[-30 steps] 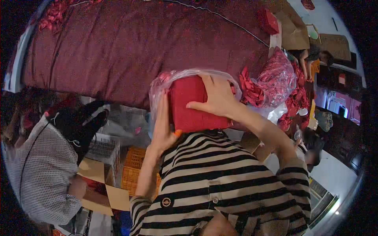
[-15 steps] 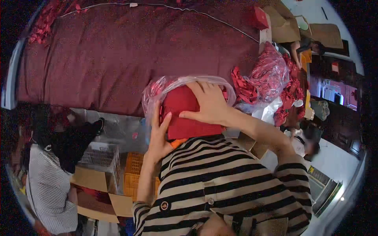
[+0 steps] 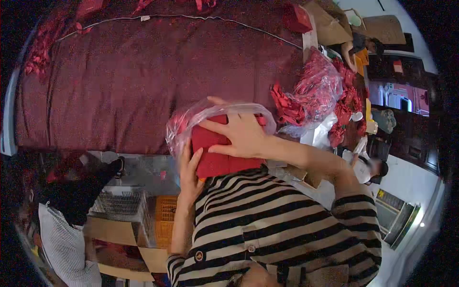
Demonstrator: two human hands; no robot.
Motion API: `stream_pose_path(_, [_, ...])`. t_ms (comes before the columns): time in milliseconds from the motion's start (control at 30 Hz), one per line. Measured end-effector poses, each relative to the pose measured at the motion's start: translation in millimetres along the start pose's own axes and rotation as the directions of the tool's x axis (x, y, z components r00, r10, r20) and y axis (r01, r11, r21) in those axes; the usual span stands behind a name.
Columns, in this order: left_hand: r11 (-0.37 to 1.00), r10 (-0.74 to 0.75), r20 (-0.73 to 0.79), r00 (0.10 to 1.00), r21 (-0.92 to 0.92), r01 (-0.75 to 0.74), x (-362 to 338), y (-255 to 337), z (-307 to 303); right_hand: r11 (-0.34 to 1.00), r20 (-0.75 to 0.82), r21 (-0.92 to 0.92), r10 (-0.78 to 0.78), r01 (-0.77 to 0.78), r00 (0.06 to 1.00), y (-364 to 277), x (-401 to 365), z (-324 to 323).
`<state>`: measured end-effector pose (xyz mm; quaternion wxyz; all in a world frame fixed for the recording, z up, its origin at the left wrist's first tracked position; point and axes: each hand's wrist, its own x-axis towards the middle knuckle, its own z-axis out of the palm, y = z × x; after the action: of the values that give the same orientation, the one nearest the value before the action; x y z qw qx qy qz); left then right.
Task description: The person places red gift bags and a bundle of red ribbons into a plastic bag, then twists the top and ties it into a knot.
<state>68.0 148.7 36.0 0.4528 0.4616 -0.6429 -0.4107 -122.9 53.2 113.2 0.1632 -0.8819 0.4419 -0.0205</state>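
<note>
A clear plastic bag [image 3: 173, 131] stands at the near edge of the table, its mouth turned towards me. Inside it sits a red bundle [image 3: 213, 162] with straight edges and a flat near side, close against my striped shirt. My right hand [image 3: 244, 136] lies on top of the bundle, fingers spread and thumb stretched out, its far fingers partly behind the bag's rim. At the bundle's left side, my left hand [image 3: 190, 174] holds it with the thumb on its face; the other fingers are partly hidden along the bag. A bit of orange shows beside the left palm.
A dark red cloth [image 3: 143, 86] covers the table, crossed by a white cable [image 3: 224, 20]. To the right lie crumpled red pieces [image 3: 289, 105] and a filled plastic bag [image 3: 318, 79]. Crates [image 3: 165, 215] and an open carton [image 3: 112, 230] stand at lower left, near another person [image 3: 67, 244].
My view has shifted, so the table edge sits lower. My right hand has moved left and down over the bundle with its fingers spread wider. My left hand stays at the bundle's side.
</note>
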Motion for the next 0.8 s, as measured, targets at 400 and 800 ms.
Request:
stream_pose_path(400, [0.982,-0.037,-0.126,0.991,0.180,0.060,7.4,12.8,-5.5,0.994,0.062,0.113,-0.012,0.005,0.998,1.4,1.9,1.8])
stream_pose_path(800, [0.965,-0.228,-0.326,0.917,0.049,0.257,47.7,64.8,-74.6,0.992,-0.062,-0.114,-0.065,0.057,0.996,-7.2,-0.1,7.3])
